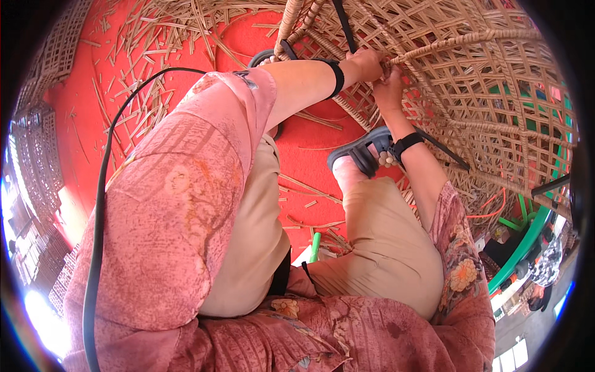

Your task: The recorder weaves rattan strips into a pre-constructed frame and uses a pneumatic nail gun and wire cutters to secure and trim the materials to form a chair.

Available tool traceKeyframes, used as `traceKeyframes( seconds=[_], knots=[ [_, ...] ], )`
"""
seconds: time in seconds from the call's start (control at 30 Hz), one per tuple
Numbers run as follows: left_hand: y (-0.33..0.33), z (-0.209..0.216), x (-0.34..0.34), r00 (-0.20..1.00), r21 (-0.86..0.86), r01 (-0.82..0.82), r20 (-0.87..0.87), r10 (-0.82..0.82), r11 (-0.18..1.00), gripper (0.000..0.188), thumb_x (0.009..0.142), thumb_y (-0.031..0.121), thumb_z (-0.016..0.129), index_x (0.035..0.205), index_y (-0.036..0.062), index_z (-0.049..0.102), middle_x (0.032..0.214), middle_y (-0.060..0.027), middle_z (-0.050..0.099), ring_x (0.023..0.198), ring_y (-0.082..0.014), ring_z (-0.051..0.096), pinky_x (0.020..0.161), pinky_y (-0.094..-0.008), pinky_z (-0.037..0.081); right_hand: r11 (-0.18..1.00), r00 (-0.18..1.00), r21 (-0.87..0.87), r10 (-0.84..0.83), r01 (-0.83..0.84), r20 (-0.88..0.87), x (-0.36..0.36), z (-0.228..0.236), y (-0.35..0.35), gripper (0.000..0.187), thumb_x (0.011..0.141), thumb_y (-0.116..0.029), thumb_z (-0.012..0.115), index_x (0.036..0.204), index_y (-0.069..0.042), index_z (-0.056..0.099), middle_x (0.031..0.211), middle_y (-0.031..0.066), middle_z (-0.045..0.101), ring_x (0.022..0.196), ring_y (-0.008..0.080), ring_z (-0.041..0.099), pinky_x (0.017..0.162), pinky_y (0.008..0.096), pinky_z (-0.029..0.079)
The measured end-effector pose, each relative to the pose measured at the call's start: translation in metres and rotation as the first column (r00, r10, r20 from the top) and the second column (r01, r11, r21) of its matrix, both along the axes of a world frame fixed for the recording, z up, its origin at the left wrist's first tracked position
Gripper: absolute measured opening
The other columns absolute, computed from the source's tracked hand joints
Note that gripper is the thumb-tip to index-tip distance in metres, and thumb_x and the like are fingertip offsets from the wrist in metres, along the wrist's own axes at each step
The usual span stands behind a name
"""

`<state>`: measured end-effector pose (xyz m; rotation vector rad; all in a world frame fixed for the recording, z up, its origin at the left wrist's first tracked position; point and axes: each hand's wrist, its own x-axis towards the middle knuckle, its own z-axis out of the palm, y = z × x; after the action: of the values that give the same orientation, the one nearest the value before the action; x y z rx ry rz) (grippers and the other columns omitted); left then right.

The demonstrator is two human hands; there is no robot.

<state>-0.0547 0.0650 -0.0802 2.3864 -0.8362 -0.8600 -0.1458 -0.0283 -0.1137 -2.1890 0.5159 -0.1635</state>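
A large tan wicker lattice [483,74], with a cord-wrapped rod running through it, leans across the upper right. My left hand [367,64] reaches in from the left with bent fingers closed at the near end of that rod. Just below and to the right, my right hand [389,91] is closed too, its fingertips pinching the weave at the same spot. Both sets of fingertips nearly touch, and any thin strand between them is too small to make out. Dark strips [344,26] are fixed to the wicker around the hands.
Cut cane scraps [155,93] lie scattered over the red floor [313,155]. My sandalled foot [362,152] stands below the wicker. A grey cable [106,186] runs down my left side. Other lattice panels [37,161] stand far left; a green curved edge [520,248] is at right.
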Motion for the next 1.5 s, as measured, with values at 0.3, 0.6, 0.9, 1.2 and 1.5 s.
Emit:
traceKeyframes(
  seconds=[0.3, 0.6, 0.9, 1.2, 1.5],
  knots=[
    [0.009, -0.022, -0.005, 0.992, -0.156, -0.046, 0.106, 0.063, 0.987, 0.039, 0.080, 0.017, 0.059, 0.119, 0.0121, 0.054, 0.120, -0.0155, 0.055, 0.111, -0.0312, 0.054, 0.090, -0.0394, 0.045, 0.796, 0.995, 0.597, -0.081, 0.100, -0.060, 0.017, -0.001, 0.005, 0.034, 0.085, -0.007, 0.055, 0.116, 0.001, 0.044, 0.108, 0.0123, 0.058, 0.101, 0.0196, 0.056, 0.085, 0.0291, 0.043],
    [0.004, -0.010, -0.007, 0.923, -0.242, -0.115, 0.332, 0.194, 0.963, 0.038, 0.082, 0.019, 0.061, 0.118, 0.0140, 0.053, 0.115, -0.0126, 0.052, 0.113, -0.0298, 0.052, 0.089, -0.0390, 0.046, 0.916, 0.994, 0.399, -0.001, 0.045, -0.110, 0.006, 0.016, -0.005, 0.045, 0.082, 0.003, 0.049, 0.125, 0.001, 0.038, 0.112, 0.0070, 0.055, 0.104, 0.0157, 0.051, 0.084, 0.0255, 0.040],
    [0.030, -0.013, -0.003, 0.999, -0.011, -0.041, -0.004, 0.041, 0.999, 0.042, 0.080, 0.021, 0.064, 0.120, 0.0150, 0.052, 0.103, -0.0152, 0.065, 0.098, -0.0289, 0.063, 0.083, -0.0385, 0.050, 0.759, 0.989, 0.636, -0.079, 0.142, -0.126, 0.010, 0.015, 0.000, 0.035, 0.078, 0.006, 0.046, 0.113, 0.000, 0.050, 0.104, 0.0092, 0.059, 0.092, 0.0179, 0.056, 0.080, 0.0302, 0.043],
    [0.041, 0.017, -0.078, 0.870, 0.291, 0.477, -0.023, -0.492, 0.829, 0.032, 0.078, 0.031, 0.066, 0.099, 0.0070, 0.069, 0.101, -0.0108, 0.067, 0.096, -0.0243, 0.064, 0.075, -0.0390, 0.052, 0.989, 0.961, -0.007, -0.144, 0.146, -0.236, 0.005, 0.021, 0.007, 0.031, 0.075, -0.022, 0.071, 0.090, 0.003, 0.063, 0.077, 0.0157, 0.066, 0.075, 0.0249, 0.063, 0.069, 0.0351, 0.047],
    [0.004, 0.008, -0.049, 0.669, 0.221, 0.664, -0.602, -0.436, 0.715, 0.045, 0.079, 0.035, 0.064, 0.108, 0.0007, 0.061, 0.098, -0.0124, 0.066, 0.081, -0.0214, 0.067, 0.068, -0.0378, 0.054, 0.941, 0.973, -0.317, 0.047, -0.120, -0.228, 0.004, 0.013, -0.016, 0.019, 0.080, -0.022, 0.061, 0.085, -0.004, 0.065, 0.080, 0.0195, 0.064, 0.076, 0.0361, 0.062, 0.068, 0.0448, 0.047]
  ],
)
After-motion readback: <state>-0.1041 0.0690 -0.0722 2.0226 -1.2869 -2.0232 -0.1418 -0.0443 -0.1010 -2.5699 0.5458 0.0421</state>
